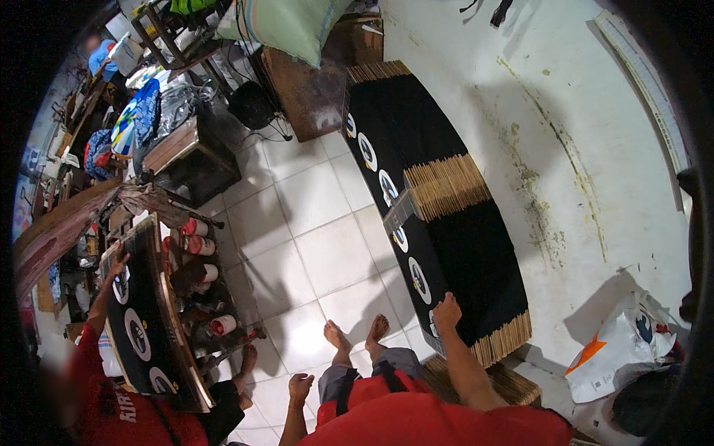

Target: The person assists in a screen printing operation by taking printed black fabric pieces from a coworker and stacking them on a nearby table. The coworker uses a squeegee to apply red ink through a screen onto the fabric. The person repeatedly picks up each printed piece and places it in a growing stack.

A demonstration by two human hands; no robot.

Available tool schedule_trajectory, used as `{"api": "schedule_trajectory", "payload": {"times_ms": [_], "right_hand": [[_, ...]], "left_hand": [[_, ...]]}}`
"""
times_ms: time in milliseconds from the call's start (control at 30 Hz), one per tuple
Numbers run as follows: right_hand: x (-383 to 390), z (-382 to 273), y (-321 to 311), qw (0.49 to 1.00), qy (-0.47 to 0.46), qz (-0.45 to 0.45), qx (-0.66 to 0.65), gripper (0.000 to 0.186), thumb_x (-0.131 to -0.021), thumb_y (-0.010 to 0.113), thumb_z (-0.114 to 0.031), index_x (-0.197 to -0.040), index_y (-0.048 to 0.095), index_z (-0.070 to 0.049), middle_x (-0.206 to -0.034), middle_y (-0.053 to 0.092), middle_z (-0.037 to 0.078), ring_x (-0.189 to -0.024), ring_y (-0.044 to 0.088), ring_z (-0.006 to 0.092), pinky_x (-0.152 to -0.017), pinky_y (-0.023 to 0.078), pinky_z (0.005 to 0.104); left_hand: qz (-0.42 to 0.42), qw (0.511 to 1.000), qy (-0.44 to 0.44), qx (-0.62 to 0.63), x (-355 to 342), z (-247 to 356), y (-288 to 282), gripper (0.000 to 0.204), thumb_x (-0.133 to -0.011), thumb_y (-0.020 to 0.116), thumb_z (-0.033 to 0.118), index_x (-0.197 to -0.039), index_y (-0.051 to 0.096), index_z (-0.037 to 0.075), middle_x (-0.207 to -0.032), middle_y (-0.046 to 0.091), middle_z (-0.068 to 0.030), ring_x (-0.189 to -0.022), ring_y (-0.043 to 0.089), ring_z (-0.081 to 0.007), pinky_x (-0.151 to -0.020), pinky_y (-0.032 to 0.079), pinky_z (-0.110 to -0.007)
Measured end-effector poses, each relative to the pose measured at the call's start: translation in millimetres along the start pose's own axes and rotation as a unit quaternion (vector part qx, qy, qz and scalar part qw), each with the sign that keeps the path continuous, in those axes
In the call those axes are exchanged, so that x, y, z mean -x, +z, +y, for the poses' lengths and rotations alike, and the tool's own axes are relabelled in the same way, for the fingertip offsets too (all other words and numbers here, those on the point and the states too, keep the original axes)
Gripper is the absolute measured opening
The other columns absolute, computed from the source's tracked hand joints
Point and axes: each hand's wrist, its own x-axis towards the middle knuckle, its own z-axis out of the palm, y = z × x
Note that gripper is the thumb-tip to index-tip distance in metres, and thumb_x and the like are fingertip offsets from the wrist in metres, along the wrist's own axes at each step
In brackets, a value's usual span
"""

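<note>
My right hand [448, 312] is closed at the edge of a black printed cloth [476, 256], near the close end of a long row. The cloth lies over a fanned stack of thin brown boards [502, 340], and white round prints [419, 280] run along its left side. Just what the fingers pinch is partly hidden by the hand. Low beside my left leg hangs my left hand [301, 388], its fingers loosely curled and nothing visible in them.
At the left, a co-worker in red rests a hand [119, 262] on another black printed panel [134, 327]. Red-stained pots [197, 245] stand on a rack beside it. A white bag [613, 357] sits at the right, below the stained wall [550, 149]. Pale tiles [309, 241] cover the floor.
</note>
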Motion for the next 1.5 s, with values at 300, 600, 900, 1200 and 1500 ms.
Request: {"api": "schedule_trajectory", "payload": {"times_ms": [300,600,900,1200,1500], "right_hand": [[19,32,2,0.995,0.075,-0.067,0.011,0.04,-0.068,0.065,-0.015,-0.101,0.047,-0.002,-0.099,0.055,0.019,-0.092,0.057,0.0355,-0.077,0.048,0.0433],[46,-9,47,0.983,-0.041,-0.18,-0.004,0.028,-0.065,0.061,-0.02,-0.085,0.057,0.0,-0.089,0.06,0.023,-0.088,0.058,0.0387,-0.077,0.048,0.0438],[22,-81,83,0.921,-0.289,-0.245,-0.09,0.027,-0.061,0.073,-0.022,-0.077,0.065,-0.002,-0.076,0.064,0.015,-0.071,0.062,0.0284,-0.064,0.049,0.0372],[-86,-169,135,0.837,-0.231,-0.451,-0.206,0.021,-0.073,0.061,-0.017,-0.082,0.062,0.002,-0.071,0.061,0.016,-0.055,0.059,0.024,-0.05,0.048,0.0359],[-167,-234,86,0.787,-0.393,-0.475,0.033,0.016,-0.074,0.06,-0.014,-0.061,0.06,-0.004,-0.056,0.058,0.006,-0.045,0.054,0.017,-0.043,0.042,0.0294]], "left_hand": [[0.011,0.999,0.007,0.053,12,-9,-30,0.036,-0.075,0.068,0.019,-0.097,0.056,-0.007,-0.071,0.062,-0.009,-0.06,0.057,-0.0143,-0.054,0.045,-0.026],[0.008,0.981,-0.074,0.177,10,-24,-29,0.021,-0.075,0.068,0.02,-0.077,0.061,0.001,-0.061,0.058,-0.0038,-0.052,0.053,-0.0112,-0.043,0.038,-0.024],[0.011,0.999,0.021,-0.025,-62,-41,-48,0.028,-0.073,0.068,0.03,-0.073,0.066,0.002,-0.063,0.062,-0.008,-0.051,0.054,-0.0146,-0.047,0.043,-0.03],[0.208,0.939,-0.05,0.27,-56,17,-85,0.028,-0.073,0.067,0.027,-0.078,0.064,0.0,-0.064,0.06,-0.0062,-0.052,0.053,-0.0131,-0.049,0.044,-0.028],[0.159,0.937,-0.211,0.228,-22,9,73,0.035,-0.074,0.065,0.039,-0.073,0.067,0.004,-0.063,0.063,-0.0066,-0.047,0.051,-0.0157,-0.043,0.041,-0.031]]}}
